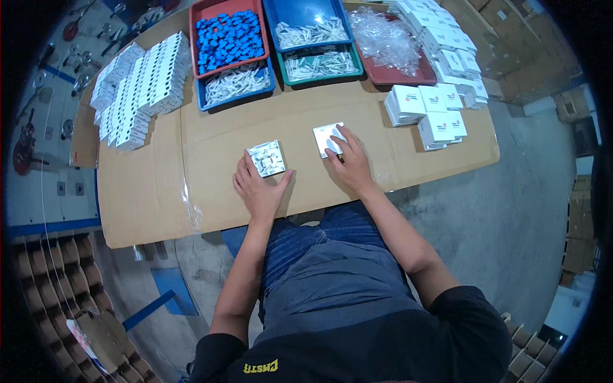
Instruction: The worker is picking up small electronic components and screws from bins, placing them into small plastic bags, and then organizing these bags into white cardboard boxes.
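Clock face centred on cardboard-covered tabletop (147, 198): rows of white boxes (153, 83) at ten o'clock; red tray (212, 9) of blue pieces (230, 41) at eleven; left hand (257, 189) at seven, spread wide, fingers along left edge of open box (267, 157) at eight, thumb contact cannot be told; blue tray (299, 9) at twelve; flat white box (324, 135) at three; right hand (352, 165) at four, fingertips on that box, firmness of grip cannot be told; clear plastic (386, 41) at one; stacked cartons (437, 124) toward two
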Demonstrator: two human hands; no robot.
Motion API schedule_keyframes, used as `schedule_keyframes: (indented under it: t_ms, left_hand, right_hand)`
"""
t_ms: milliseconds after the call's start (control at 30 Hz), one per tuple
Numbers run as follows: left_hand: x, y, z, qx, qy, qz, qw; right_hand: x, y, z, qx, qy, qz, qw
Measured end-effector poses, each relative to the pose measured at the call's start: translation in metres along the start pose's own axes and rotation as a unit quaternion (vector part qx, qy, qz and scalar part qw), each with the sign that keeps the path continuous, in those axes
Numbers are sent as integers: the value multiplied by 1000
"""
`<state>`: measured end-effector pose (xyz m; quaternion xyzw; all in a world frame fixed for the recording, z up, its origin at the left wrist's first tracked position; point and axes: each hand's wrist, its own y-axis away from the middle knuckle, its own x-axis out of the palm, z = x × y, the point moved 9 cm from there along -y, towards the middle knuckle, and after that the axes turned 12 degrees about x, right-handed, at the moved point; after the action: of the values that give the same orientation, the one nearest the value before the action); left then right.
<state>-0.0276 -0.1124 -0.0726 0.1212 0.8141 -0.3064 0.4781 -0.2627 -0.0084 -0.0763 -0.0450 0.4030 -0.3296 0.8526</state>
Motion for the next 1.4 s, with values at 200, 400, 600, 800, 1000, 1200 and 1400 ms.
schedule_keyframes:
  t_ms: [200,400,600,800,1000,1200,1400]
  left_hand:
    - [3,-3,1,-5,14,0,1000]
    - [2,-3,5,-10,35,-2,999]
    - [1,-3,3,-15,36,7,999]
    - [1,-4,2,-25,47,11,999]
    - [2,-8,2,-37,54,18,998]
    - [5,-12,3,-49,57,38,996]
    - [5,-14,0,-48,46,55,996]
  right_hand:
    - [-14,-2,3,0,-17,-27,999]
    - [-34,-17,18,2,-31,-58,998]
    - [-83,-90,8,-24,-27,-137,990]
    - [-137,-183,-11,-55,24,-183,981]
    - [-153,-291,-99,33,37,-147,988]
    - [-133,-377,-208,121,139,-114,976]
    - [-100,-424,-280,213,196,-27,957]
